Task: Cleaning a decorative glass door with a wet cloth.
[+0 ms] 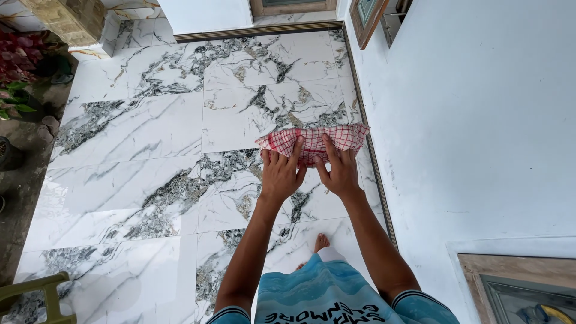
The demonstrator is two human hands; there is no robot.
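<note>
A red and white checked cloth is held out in front of me at about waist height, folded into a narrow strip. My left hand grips its lower edge near the left end, fingers spread over the fabric. Right beside it, my right hand grips the same edge near the middle. Both arms reach forward from my blue striped shirt. One bare foot shows below on the floor.
White marble floor tiles with grey veins spread under me. A white wall runs along the right with a framed window low down. Potted plants stand at the left edge. A green chair is at bottom left.
</note>
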